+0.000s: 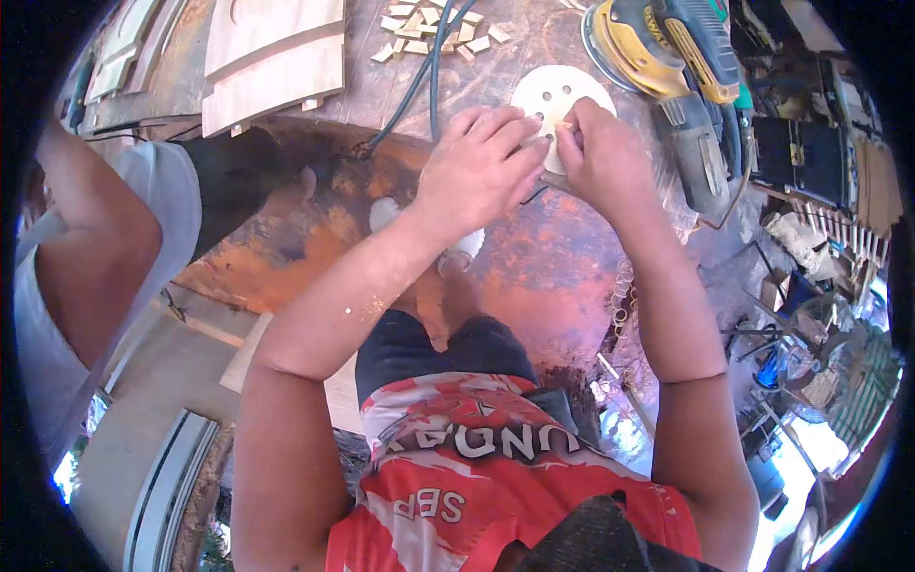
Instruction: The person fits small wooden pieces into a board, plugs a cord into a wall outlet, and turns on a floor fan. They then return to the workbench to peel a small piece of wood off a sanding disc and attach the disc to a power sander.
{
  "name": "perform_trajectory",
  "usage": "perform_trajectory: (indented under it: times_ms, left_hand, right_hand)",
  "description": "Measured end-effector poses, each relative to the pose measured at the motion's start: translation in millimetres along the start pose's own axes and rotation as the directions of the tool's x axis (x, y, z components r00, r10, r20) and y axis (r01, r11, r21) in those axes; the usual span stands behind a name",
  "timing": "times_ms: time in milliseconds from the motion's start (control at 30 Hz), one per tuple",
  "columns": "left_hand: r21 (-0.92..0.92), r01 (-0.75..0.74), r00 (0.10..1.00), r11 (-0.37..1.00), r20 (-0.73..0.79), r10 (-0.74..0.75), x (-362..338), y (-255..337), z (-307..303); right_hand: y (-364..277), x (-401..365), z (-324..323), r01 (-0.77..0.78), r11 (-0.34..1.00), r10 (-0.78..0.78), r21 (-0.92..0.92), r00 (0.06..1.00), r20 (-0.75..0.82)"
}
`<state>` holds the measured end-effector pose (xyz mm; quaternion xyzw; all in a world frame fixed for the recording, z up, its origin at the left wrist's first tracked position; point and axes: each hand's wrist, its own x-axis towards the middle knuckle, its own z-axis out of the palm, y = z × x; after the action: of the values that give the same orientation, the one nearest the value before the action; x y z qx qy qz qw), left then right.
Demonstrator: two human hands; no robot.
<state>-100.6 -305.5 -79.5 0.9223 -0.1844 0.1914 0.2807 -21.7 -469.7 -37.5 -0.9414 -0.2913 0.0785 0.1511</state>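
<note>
A round, pale sanding disc with several punched holes lies at the near edge of the workbench. My left hand rests over the disc's left edge, its fingers stretched out and slightly bent. On the disc's right side, my right hand is closed in a pinch, thumb against the curled fingers. A small pale bit shows at those fingertips, too little of it to name. Both hands are close together, and they hide the lower part of the disc.
A yellow and black DeWalt sander stands right of the disc. Small wooden pieces lie piled at the back, beside a dark cable. Wooden panels sit at the left. Another person is close on the left.
</note>
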Motion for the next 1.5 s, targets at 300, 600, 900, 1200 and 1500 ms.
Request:
perform_trajectory:
  times_ms: [300, 600, 900, 1200, 1500]
  left_hand:
    - [-0.026, 0.055, 0.998, 0.998, 0.029, -0.055, 3, -1, -1]
    - [-0.012, 0.080, 0.991, 0.997, 0.110, -0.078, 5, -1, -4]
    - [-0.005, 0.093, 0.989, 0.996, 0.120, -0.092, 6, 1, -4]
    - [-0.048, 0.165, 0.983, 0.985, 0.091, -0.160, 20, 7, -5]
    - [-0.011, 0.162, 0.973, 0.987, 0.167, -0.158, 45, 4, 1]
  right_hand:
    - [-6, 5, -4, -0.070, 0.995, 0.066, 0.068, 0.996, 0.055]
    - [-6, 5, -4, -0.130, 0.990, 0.126, 0.062, 0.989, 0.074]
    - [-7, 8, -6, -0.133, 0.988, 0.129, 0.085, 0.990, 0.051]
    - [16, -2, -35, -0.177, 0.921, 0.209, 0.348, 0.976, -0.056]
    - [38, 1, -23, -0.123, 0.929, 0.159, 0.350, 0.984, -0.076]
